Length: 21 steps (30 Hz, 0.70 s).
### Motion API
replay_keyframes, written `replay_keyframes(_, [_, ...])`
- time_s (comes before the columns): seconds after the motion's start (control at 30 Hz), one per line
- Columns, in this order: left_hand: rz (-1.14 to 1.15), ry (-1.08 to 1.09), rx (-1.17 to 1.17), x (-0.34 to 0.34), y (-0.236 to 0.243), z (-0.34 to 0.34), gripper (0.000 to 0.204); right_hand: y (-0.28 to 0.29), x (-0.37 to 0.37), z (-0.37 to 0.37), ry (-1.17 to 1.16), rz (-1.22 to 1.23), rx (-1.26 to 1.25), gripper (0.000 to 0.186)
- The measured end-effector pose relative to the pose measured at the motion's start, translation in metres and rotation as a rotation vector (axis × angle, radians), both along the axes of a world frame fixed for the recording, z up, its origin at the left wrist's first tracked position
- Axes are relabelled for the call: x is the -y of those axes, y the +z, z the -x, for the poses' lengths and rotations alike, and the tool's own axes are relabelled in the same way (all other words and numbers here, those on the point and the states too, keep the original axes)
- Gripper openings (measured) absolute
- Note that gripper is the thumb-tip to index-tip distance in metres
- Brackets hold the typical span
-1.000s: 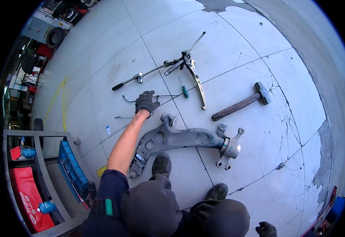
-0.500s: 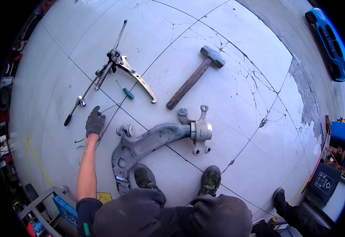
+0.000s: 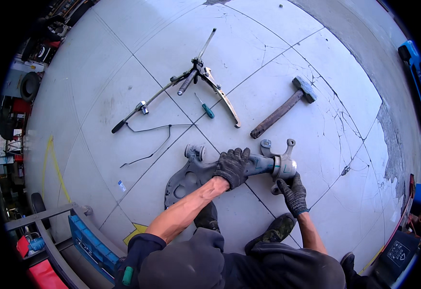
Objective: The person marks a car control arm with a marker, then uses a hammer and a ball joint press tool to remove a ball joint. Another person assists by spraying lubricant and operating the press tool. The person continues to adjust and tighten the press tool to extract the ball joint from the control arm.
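A grey metal suspension control arm [image 3: 184, 180] lies on the floor in front of my feet, with green marks near its right end. My left hand [image 3: 231, 167], in a dark glove, is closed over its middle. At the right end sits a bushing bracket [image 3: 285, 167] with several eared lugs. My right hand [image 3: 294, 195], gloved too, has thumb and fingers closed about the bracket's near lug, partly hiding it. Beyond the arm are a green-handled screwdriver [image 3: 207, 111], a sledgehammer [image 3: 285, 107] and a three-legged puller [image 3: 193, 77] with a ratchet [image 3: 133, 114] at its left leg.
Thin black strips [image 3: 158, 127] lie left of the screwdriver. A metal frame cart [image 3: 51, 241] with a blue crate [image 3: 92, 245] stands at the lower left. A black bin [image 3: 397, 253] is at the lower right, and a blue car [image 3: 420, 84] at the far right.
My left hand has gone from the floor by the thin strips to the control arm. My right hand has come into view at the bracket. The view has shifted, moving the tools rightward in it.
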<state>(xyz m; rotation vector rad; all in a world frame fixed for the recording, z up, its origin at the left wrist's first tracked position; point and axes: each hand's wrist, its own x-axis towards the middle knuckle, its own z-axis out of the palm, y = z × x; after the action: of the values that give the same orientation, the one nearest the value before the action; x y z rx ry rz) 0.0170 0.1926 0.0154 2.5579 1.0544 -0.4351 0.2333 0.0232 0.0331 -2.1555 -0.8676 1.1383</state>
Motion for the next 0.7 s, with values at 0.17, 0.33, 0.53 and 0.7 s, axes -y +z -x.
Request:
replay_keyframes(0.17, [-0.018,0.107,0.020,0.002,0.007,0.054,0.096,-0.014,-0.007,0.025,0.219,-0.085,0.028,0.057])
replay_keyframes(0.33, [0.072,0.185,-0.156,-0.007,0.034,0.124,0.090,0.006,-0.032,0.079,0.498,-0.169,0.035,0.052])
replay_keyframes(0.53, [-0.502,0.186,0.188,-0.125,0.148,0.065,0.044,-0.008,-0.003,0.059,0.503,-0.047,0.040,0.046])
replay_keyframes(0.7, [-0.543,0.288,-0.493,-0.247,0.100,0.034,0.035,-0.020,0.012,0.076,0.466,-0.054,0.008,0.042])
